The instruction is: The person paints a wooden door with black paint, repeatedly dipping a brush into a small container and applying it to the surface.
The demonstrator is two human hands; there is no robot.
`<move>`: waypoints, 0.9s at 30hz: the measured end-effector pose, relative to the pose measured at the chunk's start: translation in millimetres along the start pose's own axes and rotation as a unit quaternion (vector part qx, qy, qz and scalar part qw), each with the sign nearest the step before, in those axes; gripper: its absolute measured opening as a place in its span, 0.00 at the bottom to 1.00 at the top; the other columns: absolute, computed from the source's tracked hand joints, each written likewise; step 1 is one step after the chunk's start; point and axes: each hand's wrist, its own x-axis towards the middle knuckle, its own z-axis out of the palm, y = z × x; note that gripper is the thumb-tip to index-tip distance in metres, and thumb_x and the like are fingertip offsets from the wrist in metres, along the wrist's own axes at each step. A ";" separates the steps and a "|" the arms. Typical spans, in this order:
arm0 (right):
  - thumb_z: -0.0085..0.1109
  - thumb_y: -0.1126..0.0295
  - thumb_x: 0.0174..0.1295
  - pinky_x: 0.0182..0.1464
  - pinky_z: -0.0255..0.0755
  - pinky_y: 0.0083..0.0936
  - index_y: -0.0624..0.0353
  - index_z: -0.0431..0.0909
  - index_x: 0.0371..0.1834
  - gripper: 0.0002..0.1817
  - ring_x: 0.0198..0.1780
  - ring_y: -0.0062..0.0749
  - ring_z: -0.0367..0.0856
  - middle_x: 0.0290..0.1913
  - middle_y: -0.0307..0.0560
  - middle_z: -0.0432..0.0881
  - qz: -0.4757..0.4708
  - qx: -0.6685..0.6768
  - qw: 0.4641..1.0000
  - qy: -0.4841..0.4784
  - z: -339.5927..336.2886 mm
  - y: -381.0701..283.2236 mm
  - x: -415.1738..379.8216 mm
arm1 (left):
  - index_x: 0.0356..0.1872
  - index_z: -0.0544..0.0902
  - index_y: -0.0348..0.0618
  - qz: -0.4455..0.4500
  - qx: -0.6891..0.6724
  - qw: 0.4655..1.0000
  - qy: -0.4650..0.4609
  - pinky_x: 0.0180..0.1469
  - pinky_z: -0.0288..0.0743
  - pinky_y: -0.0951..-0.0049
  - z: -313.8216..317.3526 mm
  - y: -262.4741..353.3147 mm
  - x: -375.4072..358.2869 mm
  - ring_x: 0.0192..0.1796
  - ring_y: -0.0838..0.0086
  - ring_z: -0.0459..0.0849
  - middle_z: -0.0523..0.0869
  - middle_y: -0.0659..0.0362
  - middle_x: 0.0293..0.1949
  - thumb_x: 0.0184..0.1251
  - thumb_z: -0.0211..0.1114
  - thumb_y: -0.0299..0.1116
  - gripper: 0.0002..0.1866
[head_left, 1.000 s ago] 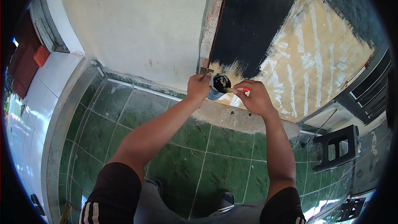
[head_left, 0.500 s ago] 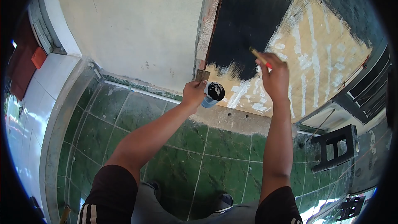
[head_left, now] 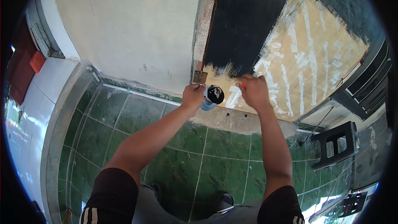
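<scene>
My left hand (head_left: 194,98) is closed at the side of a bluish-grey cup (head_left: 210,104) with black paint in its mouth. From the same fingers a flat, brownish metal blade (head_left: 200,77) points up, like a scraper's. My right hand (head_left: 255,93) is closed around a paintbrush (head_left: 243,84), of which only a bit of red handle shows clearly; the bristles are hidden. It overlaps the lower part of a wooden panel (head_left: 319,58), just under the ragged edge of the black paint (head_left: 244,20). White filler streaks mark the bare wood.
Beside the panel runs a worn frame edge (head_left: 203,37), with a pale wall (head_left: 132,25) to its left. Green tiles (head_left: 174,174) cover the floor. A black plastic stool (head_left: 335,146) lies at the right, near a thin stick (head_left: 321,123). A white pipe (head_left: 143,96) follows the wall base.
My right hand has moved down and left with the paintbrush, from beside the black area to below its edge. My left hand stays with the cup and blade. The view has shifted slightly.
</scene>
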 end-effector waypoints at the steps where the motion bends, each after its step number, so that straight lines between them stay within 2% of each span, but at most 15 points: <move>1: 0.69 0.65 0.69 0.49 0.72 0.43 0.48 0.92 0.48 0.08 0.37 0.38 0.89 0.41 0.38 0.87 0.003 0.015 1.000 -0.009 -9.5 5.9 13.3 | 0.44 0.88 0.31 0.001 -0.001 1.000 0.003 0.46 0.87 0.71 0.5 -2.0 1.4 0.42 0.73 0.88 0.88 0.56 0.41 0.84 0.66 0.40 0.18; 3: 0.70 0.66 0.70 0.49 0.72 0.42 0.48 0.92 0.51 0.09 0.39 0.40 0.89 0.45 0.39 0.91 0.025 0.053 0.995 0.080 -47.5 4.1 42.1 | 0.44 0.88 0.31 -0.002 0.011 1.000 0.001 0.46 0.88 0.71 0.4 -3.1 -2.6 0.42 0.73 0.88 0.88 0.56 0.41 0.84 0.66 0.40 0.18; 6: 0.71 0.66 0.70 0.47 0.72 0.39 0.50 0.91 0.53 0.11 0.41 0.37 0.89 0.51 0.39 0.92 0.026 -0.022 0.948 0.315 -76.1 -3.5 64.4 | 0.43 0.87 0.30 -0.012 0.013 1.000 0.003 0.45 0.88 0.70 -1.7 -4.1 -6.5 0.41 0.73 0.87 0.87 0.56 0.41 0.84 0.67 0.40 0.18; 9: 0.70 0.66 0.70 0.47 0.71 0.38 0.50 0.91 0.53 0.10 0.41 0.33 0.88 0.54 0.37 0.92 0.015 -0.086 0.933 0.348 -60.4 -15.2 55.0 | 0.43 0.87 0.30 -0.015 0.026 1.000 0.008 0.44 0.88 0.71 -3.6 -2.9 -8.8 0.41 0.73 0.87 0.86 0.56 0.40 0.84 0.67 0.41 0.18; 10: 0.70 0.65 0.70 0.47 0.71 0.38 0.50 0.91 0.51 0.10 0.41 0.29 0.88 0.53 0.36 0.91 0.011 -0.107 0.946 0.305 -41.0 -13.3 44.9 | 0.42 0.87 0.30 -0.014 0.034 0.999 0.010 0.44 0.88 0.71 -4.2 -2.1 -9.5 0.40 0.73 0.87 0.86 0.56 0.40 0.83 0.67 0.41 0.19; 12: 0.69 0.64 0.70 0.48 0.73 0.37 0.51 0.90 0.47 0.08 0.40 0.30 0.89 0.46 0.36 0.90 -0.014 -0.103 0.975 0.195 2.5 -12.0 20.4 | 0.42 0.86 0.29 -0.019 0.027 0.999 0.009 0.43 0.88 0.71 -3.9 -8.1 -11.1 0.40 0.73 0.87 0.86 0.56 0.39 0.83 0.68 0.41 0.19; 13: 0.68 0.63 0.70 0.49 0.74 0.38 0.51 0.90 0.46 0.08 0.40 0.30 0.90 0.46 0.35 0.90 -0.039 -0.098 0.993 0.058 27.5 -17.6 -2.9 | 0.42 0.86 0.29 -0.016 0.025 1.000 0.007 0.43 0.88 0.71 -4.1 -5.4 -8.6 0.40 0.73 0.87 0.86 0.56 0.39 0.83 0.68 0.41 0.19; 14: 0.69 0.62 0.68 0.50 0.74 0.38 0.49 0.91 0.46 0.08 0.41 0.30 0.91 0.44 0.35 0.90 -0.010 -0.064 0.998 -0.026 31.0 -21.0 -9.1 | 0.42 0.86 0.29 -0.015 0.027 1.000 0.002 0.43 0.88 0.71 -5.0 -4.2 -8.5 0.40 0.72 0.87 0.86 0.56 0.39 0.83 0.68 0.41 0.19; 16: 0.71 0.64 0.67 0.46 0.73 0.41 0.46 0.92 0.53 0.12 0.37 0.34 0.89 0.41 0.37 0.89 -0.045 -0.028 0.998 -0.024 23.4 -12.6 -4.0 | 0.43 0.86 0.28 -0.018 0.026 0.999 -0.006 0.43 0.88 0.71 -4.9 -5.6 -10.3 0.40 0.72 0.87 0.86 0.55 0.40 0.83 0.68 0.41 0.19; 18: 0.71 0.65 0.67 0.48 0.73 0.41 0.45 0.91 0.53 0.12 0.38 0.36 0.89 0.44 0.37 0.90 -0.035 -0.069 0.995 0.061 3.0 3.7 19.7 | 0.43 0.86 0.28 -0.011 0.027 1.000 -0.009 0.42 0.88 0.71 -3.5 -8.4 -9.4 0.40 0.71 0.88 0.87 0.55 0.39 0.83 0.68 0.41 0.19; 19: 0.72 0.68 0.67 0.48 0.72 0.41 0.47 0.91 0.52 0.11 0.39 0.39 0.89 0.46 0.38 0.92 0.014 0.029 0.996 0.088 -26.4 0.1 34.1 | 0.44 0.87 0.27 -0.007 0.028 1.000 -0.010 0.42 0.88 0.71 -2.9 -9.5 -8.6 0.40 0.71 0.88 0.87 0.55 0.39 0.83 0.68 0.41 0.19; 20: 0.72 0.68 0.66 0.48 0.70 0.41 0.49 0.91 0.52 0.12 0.42 0.35 0.90 0.47 0.37 0.92 0.012 -0.006 0.985 0.174 -50.0 -5.4 45.6 | 0.44 0.87 0.27 -0.008 0.032 0.999 -0.008 0.42 0.88 0.71 -2.2 -9.0 -10.0 0.40 0.71 0.88 0.87 0.55 0.39 0.83 0.68 0.41 0.19; 22: 0.72 0.66 0.69 0.49 0.69 0.38 0.51 0.90 0.53 0.11 0.42 0.33 0.89 0.49 0.38 0.92 0.010 -0.047 0.941 0.336 -71.8 -3.4 61.8 | 0.44 0.87 0.27 -0.010 0.043 0.999 -0.006 0.42 0.88 0.72 -1.7 -7.9 -13.4 0.39 0.71 0.88 0.87 0.54 0.39 0.83 0.68 0.40 0.19; 24: 0.72 0.65 0.70 0.48 0.69 0.37 0.52 0.90 0.52 0.11 0.41 0.32 0.89 0.49 0.37 0.92 0.042 -0.083 0.921 0.378 -79.1 -11.3 61.6 | 0.44 0.87 0.27 -0.013 0.045 0.999 -0.008 0.43 0.89 0.72 -2.6 -8.8 -13.5 0.40 0.72 0.88 0.88 0.54 0.39 0.83 0.68 0.41 0.20; 27: 0.72 0.64 0.70 0.48 0.68 0.36 0.52 0.91 0.50 0.10 0.40 0.31 0.88 0.50 0.36 0.92 0.030 -0.075 0.963 0.256 -50.9 -13.1 43.9 | 0.44 0.87 0.27 -0.016 0.046 0.999 -0.010 0.43 0.89 0.72 -3.5 -9.6 -12.6 0.39 0.72 0.88 0.88 0.54 0.40 0.83 0.68 0.41 0.20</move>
